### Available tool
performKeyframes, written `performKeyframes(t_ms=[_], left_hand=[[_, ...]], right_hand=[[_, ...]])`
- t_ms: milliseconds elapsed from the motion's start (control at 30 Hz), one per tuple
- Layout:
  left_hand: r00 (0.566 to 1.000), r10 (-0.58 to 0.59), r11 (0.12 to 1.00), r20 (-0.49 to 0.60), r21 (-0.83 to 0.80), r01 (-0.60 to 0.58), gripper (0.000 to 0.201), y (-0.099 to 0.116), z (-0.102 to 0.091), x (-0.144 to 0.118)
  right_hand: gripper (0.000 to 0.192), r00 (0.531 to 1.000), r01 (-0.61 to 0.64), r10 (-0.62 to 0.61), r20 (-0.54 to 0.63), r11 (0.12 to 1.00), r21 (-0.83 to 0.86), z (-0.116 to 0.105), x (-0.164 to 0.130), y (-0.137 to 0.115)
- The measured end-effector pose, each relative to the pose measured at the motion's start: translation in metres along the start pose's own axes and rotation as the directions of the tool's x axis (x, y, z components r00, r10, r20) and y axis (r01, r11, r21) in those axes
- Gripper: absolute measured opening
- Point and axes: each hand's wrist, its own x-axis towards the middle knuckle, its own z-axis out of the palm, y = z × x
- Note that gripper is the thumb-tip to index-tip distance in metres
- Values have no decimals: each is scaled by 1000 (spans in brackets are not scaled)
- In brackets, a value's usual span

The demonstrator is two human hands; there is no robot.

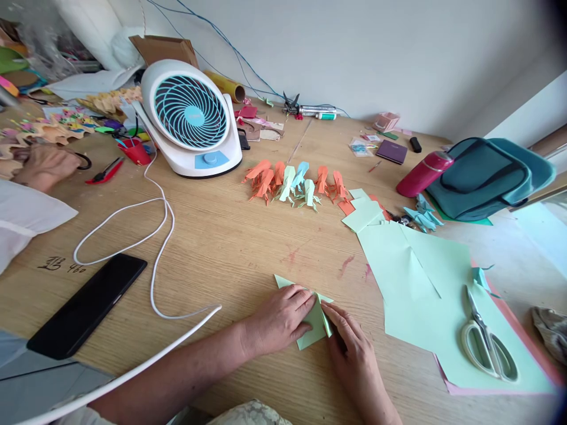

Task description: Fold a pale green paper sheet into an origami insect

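A folded sheet of light green paper (312, 330) lies on the table in front of me. Over its left part my left hand (283, 316) presses down, fingers together and thumb on the paper. My right hand (352, 345) pinches a raised flap at the paper's right edge, its thumb partly hidden. Beyond the hands stand several folded paper figures, orange (263, 182), pale green (287, 182) and blue (301, 174). To the right are large green sheets (416, 277), with white-handled scissors (482, 342) resting on top.
A white fan (190, 112) stands at the back left, its white cable (166, 218) looping across the table. A black phone (88, 304) lies at the left. Another person's hand (48, 165) is at the far left. A pink bottle (425, 173) leans by a teal bag (482, 177).
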Motion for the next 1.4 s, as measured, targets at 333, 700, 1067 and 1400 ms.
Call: performKeyframes(t_ms=[333, 700, 1067, 1400], left_hand=[[998, 30, 999, -61, 26, -28, 44, -2, 1, -1], [997, 21, 1000, -70, -12, -22, 42, -3, 4, -2], [995, 46, 998, -90, 35, -43, 35, -1, 2, 0], [997, 29, 1000, -77, 6, -28, 31, 0, -1, 0]], right_hand=[[48, 999, 30, -31, 19, 999, 28, 0, 0, 0], [48, 998, 36, -37, 43, 999, 17, -1, 0, -2], [55, 997, 61, -62, 45, 998, 12, -3, 1, -4], [52, 997, 44, -44, 65, 999, 9, -4, 2, -6]])
